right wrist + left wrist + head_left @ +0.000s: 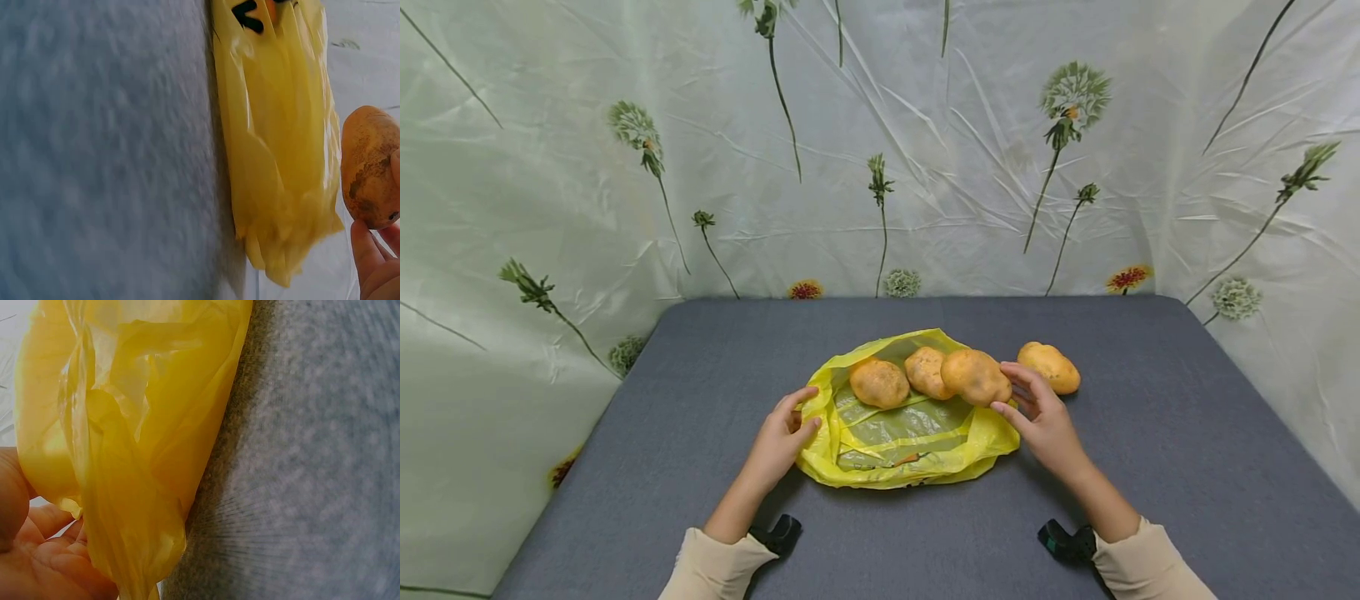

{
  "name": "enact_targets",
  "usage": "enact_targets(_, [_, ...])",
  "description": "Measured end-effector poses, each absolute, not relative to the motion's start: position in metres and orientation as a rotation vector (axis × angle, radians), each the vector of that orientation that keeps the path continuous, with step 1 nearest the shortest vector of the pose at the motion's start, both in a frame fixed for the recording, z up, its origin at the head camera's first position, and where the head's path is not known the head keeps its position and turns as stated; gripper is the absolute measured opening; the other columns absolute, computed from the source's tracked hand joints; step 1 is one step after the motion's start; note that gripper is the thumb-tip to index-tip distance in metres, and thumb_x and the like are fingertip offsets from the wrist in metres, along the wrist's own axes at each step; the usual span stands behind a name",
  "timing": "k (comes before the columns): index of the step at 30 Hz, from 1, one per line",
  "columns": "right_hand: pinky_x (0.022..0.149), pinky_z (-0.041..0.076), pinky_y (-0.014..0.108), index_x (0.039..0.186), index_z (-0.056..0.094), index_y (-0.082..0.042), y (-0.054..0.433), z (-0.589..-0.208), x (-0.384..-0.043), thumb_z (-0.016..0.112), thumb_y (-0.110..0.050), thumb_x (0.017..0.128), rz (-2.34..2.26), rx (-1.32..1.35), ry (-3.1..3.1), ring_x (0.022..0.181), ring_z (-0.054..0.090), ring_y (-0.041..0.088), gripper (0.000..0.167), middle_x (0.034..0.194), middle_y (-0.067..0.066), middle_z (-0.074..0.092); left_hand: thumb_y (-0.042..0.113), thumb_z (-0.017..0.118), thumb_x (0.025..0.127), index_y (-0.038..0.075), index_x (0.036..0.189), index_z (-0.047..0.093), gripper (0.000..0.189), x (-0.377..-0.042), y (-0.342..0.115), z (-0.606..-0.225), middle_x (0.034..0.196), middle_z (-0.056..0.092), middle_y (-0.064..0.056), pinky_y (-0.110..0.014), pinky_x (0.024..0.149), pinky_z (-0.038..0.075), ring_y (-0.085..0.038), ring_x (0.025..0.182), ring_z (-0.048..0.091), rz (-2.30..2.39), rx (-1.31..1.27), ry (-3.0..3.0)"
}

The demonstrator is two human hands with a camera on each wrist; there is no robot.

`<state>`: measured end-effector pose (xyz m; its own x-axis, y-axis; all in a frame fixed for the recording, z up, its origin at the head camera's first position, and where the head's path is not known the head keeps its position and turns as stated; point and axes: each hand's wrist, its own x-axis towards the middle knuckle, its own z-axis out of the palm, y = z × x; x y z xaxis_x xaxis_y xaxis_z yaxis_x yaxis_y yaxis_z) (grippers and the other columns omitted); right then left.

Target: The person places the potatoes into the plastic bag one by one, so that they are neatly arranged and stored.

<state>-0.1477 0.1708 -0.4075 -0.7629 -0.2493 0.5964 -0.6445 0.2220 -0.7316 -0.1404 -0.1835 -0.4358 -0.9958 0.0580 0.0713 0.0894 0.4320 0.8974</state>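
Note:
A yellow plastic bag (895, 475) lies with its mouth spread wide, and two potatoes, a left one (880, 383) and a middle one (927, 372), sit inside toward its far side. My right hand (1043, 421) grips another potato (976, 377) between thumb and fingers, over the bag's right rim. In the right wrist view this potato (370, 167) shows dark blotches and is held above the bag's edge. With thumb and fingers my left hand (782, 435) pinches the bag's left rim; in the left wrist view folds of the bag (137, 462) hide part of the fingers.
One more potato (1049, 367) lies on the dark grey tabletop (917, 542), just right of the bag and beyond my right hand. A pale curtain (925, 150) with a dandelion print hangs behind the table and along its sides. Black camera straps sit at both wrists.

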Motion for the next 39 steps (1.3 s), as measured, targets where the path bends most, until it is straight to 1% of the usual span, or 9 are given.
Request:
enact_targets(6, [0.086, 0.04, 0.022, 0.118, 0.043, 0.016, 0.161, -0.403, -0.144, 0.06, 0.021, 0.072, 1.541, 0.844, -2.198, 0.114, 0.044, 0.009, 0.049, 0.119, 0.029, 0.042, 0.008, 0.06, 0.086, 0.009, 0.127, 0.049, 0.042, -0.14, -0.184, -0.437, 0.113, 0.048, -0.011, -0.025, 0.061, 0.042, -0.018, 0.076, 0.048, -1.664, -0.149, -2.611])
enact_targets(17, [0.086, 0.041, 0.025, 0.117, 0.045, 0.015, 0.147, -0.405, -0.144, 0.061, 0.018, 0.074, 1.633, 0.892, -2.241, 0.113, 0.044, 0.006, 0.046, 0.118, 0.026, 0.044, 0.007, 0.06, 0.086, 0.008, 0.127, 0.048, 0.043, -0.142, -0.184, -0.439, 0.111, 0.048, -0.011, -0.025, 0.06, 0.042, -0.017, 0.075, 0.047, -1.652, -0.15, -2.624])
enact_targets(25, [0.085, 0.042, 0.028, 0.115, 0.046, 0.015, 0.134, -0.405, -0.144, 0.062, 0.018, 0.072, 1.654, 0.984, -2.23, 0.111, 0.045, 0.011, 0.046, 0.116, 0.028, 0.046, 0.007, 0.06, 0.085, 0.008, 0.127, 0.048, 0.043, -0.142, -0.184, -0.439, 0.11, 0.047, -0.011, -0.025, 0.058, 0.04, -0.017, 0.072, 0.046, -1.646, -0.148, -2.63])
enact_targets(34, [0.085, 0.042, 0.04, 0.116, 0.046, 0.014, 0.121, -0.404, -0.145, 0.062, 0.013, 0.076, 1.718, 1.03, -2.287, 0.112, 0.044, 0.021, 0.044, 0.117, 0.026, 0.046, 0.008, 0.061, 0.085, 0.006, 0.127, 0.048, 0.043, -0.142, -0.184, -0.439, 0.111, 0.047, -0.011, -0.025, 0.059, 0.04, -0.017, 0.073, 0.046, -1.643, -0.162, -2.62])
enact_targets(39, [0.087, 0.041, 0.038, 0.118, 0.047, 0.011, 0.113, -0.405, -0.147, 0.064, 0.01, 0.076, 1.767, 1.022, -2.348, 0.113, 0.043, 0.025, 0.045, 0.121, 0.022, 0.045, 0.007, 0.061, 0.085, 0.008, 0.126, 0.048, 0.043, -0.143, -0.184, -0.44, 0.109, 0.047, -0.011, -0.025, 0.059, 0.04, -0.017, 0.073, 0.045, -1.643, -0.148, -2.626])
